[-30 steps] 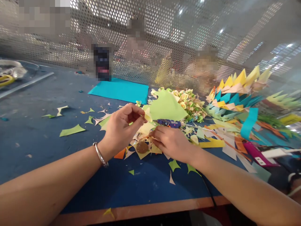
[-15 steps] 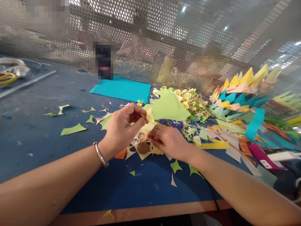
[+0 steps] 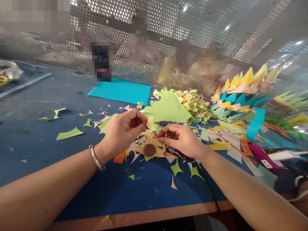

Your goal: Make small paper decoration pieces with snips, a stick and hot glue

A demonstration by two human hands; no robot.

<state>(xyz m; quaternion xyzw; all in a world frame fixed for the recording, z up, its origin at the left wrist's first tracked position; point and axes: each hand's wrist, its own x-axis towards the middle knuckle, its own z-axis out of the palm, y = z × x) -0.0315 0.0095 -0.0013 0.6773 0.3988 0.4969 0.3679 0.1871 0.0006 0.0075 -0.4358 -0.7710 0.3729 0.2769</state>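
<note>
My left hand [image 3: 126, 126], with a silver bracelet on its wrist, pinches a small pale yellow paper piece [image 3: 150, 123] between thumb and fingertips. Close beside it, my right hand [image 3: 181, 139] has thumb and fingers drawn together over the scraps; whatever is in its fingertips cannot be made out. Just below and between the hands lies a brown round disc [image 3: 149, 149] on pale paper offcuts. Partly hidden behind my right hand is a blue glue gun [image 3: 166, 123]. A large light green paper sheet [image 3: 168, 107] lies beyond the hands.
A turquoise paper sheet [image 3: 120, 90] lies at the back, near a cluster of small folded paper pieces [image 3: 196, 106]. Spiky layered paper work [image 3: 243, 93] stands right, above strips and a magenta power strip [image 3: 264, 157]. A perforated screen [image 3: 158, 41] borders the table.
My right hand has shifted slightly and opened its grip shape a little near the scraps. My left hand still pinches the pale yellow paper piece, now slightly lower. The view has shifted slightly.
</note>
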